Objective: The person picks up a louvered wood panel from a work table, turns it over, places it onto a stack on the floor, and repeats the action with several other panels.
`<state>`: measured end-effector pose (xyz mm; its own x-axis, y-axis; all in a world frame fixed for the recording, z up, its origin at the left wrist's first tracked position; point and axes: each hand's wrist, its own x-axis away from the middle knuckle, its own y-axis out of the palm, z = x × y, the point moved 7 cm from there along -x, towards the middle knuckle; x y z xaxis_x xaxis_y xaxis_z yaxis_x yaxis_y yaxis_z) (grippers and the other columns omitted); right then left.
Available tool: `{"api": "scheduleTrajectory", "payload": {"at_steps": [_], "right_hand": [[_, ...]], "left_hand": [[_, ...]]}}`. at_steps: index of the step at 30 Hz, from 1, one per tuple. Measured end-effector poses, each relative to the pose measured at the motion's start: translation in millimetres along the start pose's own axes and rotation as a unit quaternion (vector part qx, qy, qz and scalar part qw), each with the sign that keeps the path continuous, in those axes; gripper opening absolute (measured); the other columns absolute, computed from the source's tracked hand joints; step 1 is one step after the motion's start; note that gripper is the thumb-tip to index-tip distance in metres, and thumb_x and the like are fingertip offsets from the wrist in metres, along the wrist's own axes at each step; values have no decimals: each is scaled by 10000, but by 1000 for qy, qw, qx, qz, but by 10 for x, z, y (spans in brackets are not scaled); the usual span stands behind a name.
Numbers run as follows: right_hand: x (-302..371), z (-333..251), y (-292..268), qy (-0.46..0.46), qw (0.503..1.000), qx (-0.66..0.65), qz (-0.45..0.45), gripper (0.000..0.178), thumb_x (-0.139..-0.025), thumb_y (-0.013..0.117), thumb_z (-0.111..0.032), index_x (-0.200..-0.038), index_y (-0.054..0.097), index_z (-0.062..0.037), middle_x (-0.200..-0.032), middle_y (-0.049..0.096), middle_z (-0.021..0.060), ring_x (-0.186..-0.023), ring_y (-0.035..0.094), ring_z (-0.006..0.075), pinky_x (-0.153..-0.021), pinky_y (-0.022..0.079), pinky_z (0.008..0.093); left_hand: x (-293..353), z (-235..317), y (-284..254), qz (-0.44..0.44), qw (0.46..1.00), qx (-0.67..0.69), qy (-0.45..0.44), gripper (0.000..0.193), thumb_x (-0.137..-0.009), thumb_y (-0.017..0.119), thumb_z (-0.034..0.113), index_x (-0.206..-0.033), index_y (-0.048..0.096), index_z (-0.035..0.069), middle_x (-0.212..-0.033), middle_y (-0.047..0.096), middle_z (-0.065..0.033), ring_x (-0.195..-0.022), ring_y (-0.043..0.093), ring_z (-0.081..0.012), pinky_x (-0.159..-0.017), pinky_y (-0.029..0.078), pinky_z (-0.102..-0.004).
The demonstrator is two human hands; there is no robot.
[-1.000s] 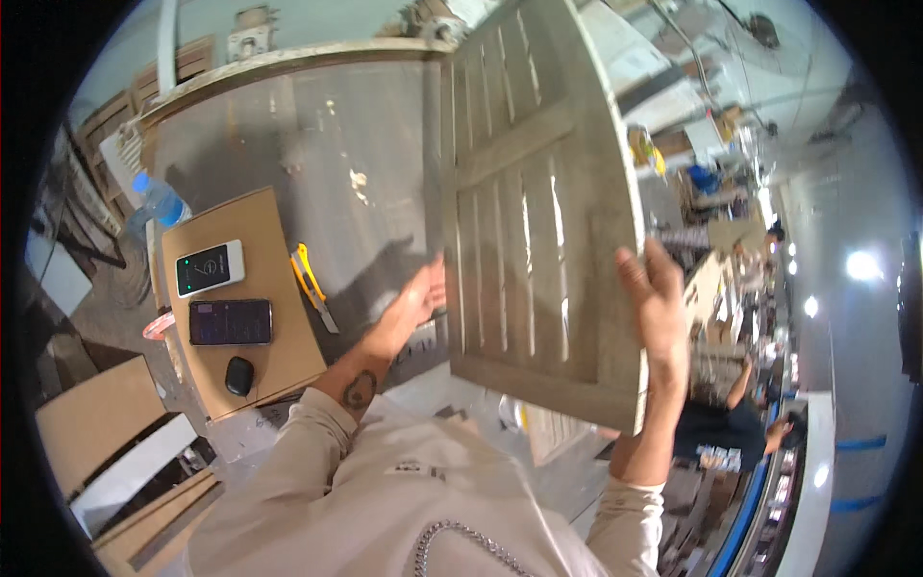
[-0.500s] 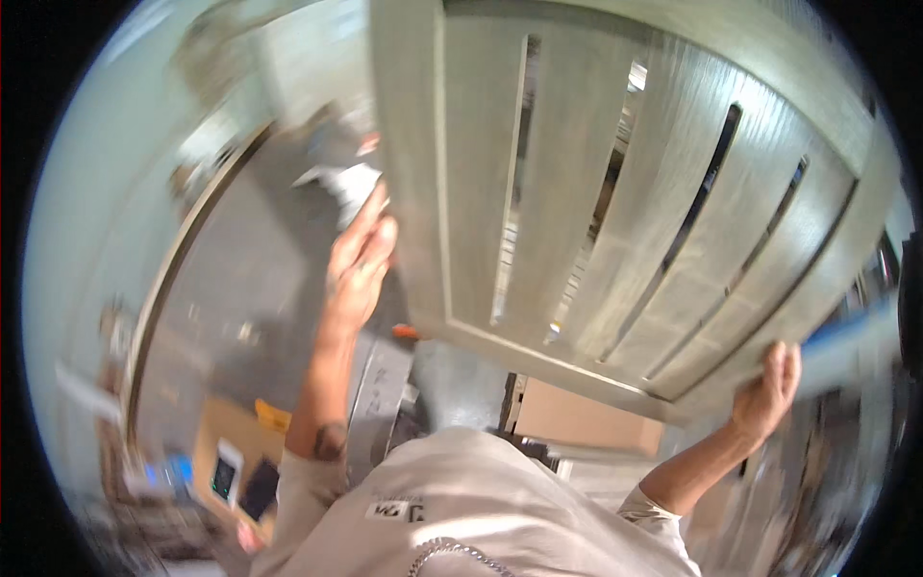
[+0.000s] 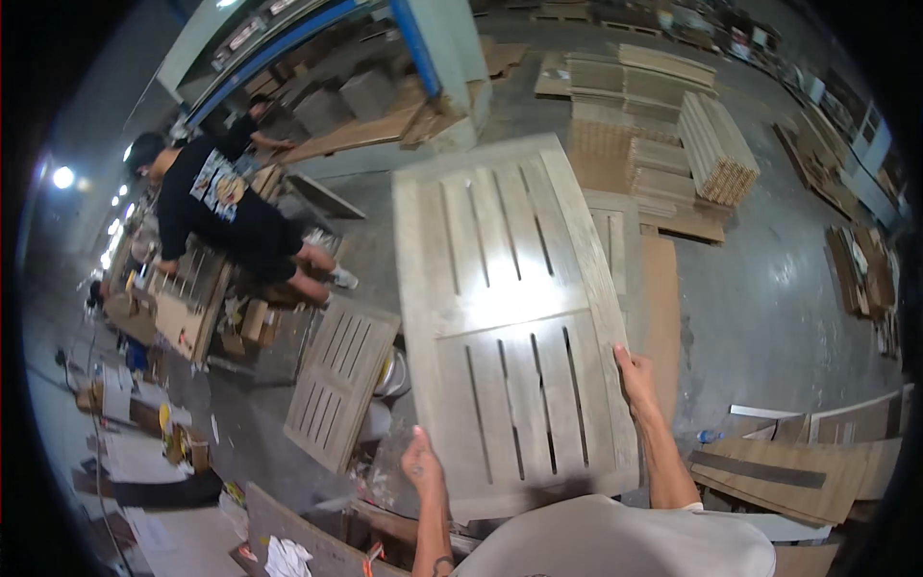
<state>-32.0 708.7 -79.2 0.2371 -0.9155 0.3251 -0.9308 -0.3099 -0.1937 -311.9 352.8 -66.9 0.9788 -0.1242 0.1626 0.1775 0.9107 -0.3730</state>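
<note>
A large greyish wooden door panel (image 3: 460,317), with two rows of long narrow slots, is held up in front of me. My left hand (image 3: 421,464) is closed at its left edge near the lower corner, with the fingers partly hidden. On the opposite edge, my right hand (image 3: 635,377) grips the panel, also toward its lower end. Light glares off the panel's middle. A similar slotted panel (image 3: 332,394) leans to the left, and part of another (image 3: 625,255) shows behind the held one.
Stacked boards (image 3: 663,144) rise at the far right. Nearby at left, a person in a black shirt (image 3: 216,197) bends over a workbench; another person (image 3: 242,130) works beyond. Loose wooden boards (image 3: 798,471) lie at the near right. A white bucket (image 3: 392,375) stands behind the leaning panel.
The view has swung round to the open workshop floor. The panel now shows its whole face before me, lower in view. My left hand has gone from stretched fingers to closed at its edge.
</note>
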Motion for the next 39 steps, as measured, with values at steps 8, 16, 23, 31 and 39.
{"api": "scheduleTrajectory", "payload": {"at_steps": [8,16,23,31,39], "right_hand": [[-466,1379,-778,86,984,11,157,475,-872,627,-410,-744,624,48,-683,545,40,-650,466,138,-612,408,330],[-1040,1639,-876,172,974,69,130,443,-857,638,-373,-844,676,68,-767,639,112,-723,567,166,-705,457,325],[-1324,1505,-677,-3,971,179,158,451,-842,632,-287,-1047,612,114,-1022,630,278,-1011,589,375,-917,433,398],[-470,2530,-482,116,951,267,105,617,-772,674,-240,-1211,460,137,-1211,530,320,-1136,526,422,-999,389,418],[-422,2538,-505,184,962,192,62,648,-758,722,-213,-1206,430,154,-1148,573,298,-1074,571,392,-939,434,388]], "left_hand": [[-270,-179,1492,-121,975,-187,-14,574,-893,568,474,-828,653,-90,-705,627,-123,-703,556,-208,-712,451,-380],[-486,-201,2233,-188,956,-225,-7,556,-900,536,473,-924,674,-65,-896,680,-220,-882,640,-306,-823,460,-389],[-774,-737,2503,-228,951,-210,-10,545,-892,520,482,-1035,675,-20,-1093,635,-244,-1111,578,-342,-995,403,-389],[-454,-1424,2225,-311,870,-364,-120,733,-891,466,556,-1350,420,-14,-1376,435,-245,-1283,413,-372,-1075,307,-425],[-190,-1335,2059,-398,872,-244,-145,871,-857,543,577,-1423,277,-29,-1453,317,-257,-1366,292,-356,-1114,247,-394]]}}
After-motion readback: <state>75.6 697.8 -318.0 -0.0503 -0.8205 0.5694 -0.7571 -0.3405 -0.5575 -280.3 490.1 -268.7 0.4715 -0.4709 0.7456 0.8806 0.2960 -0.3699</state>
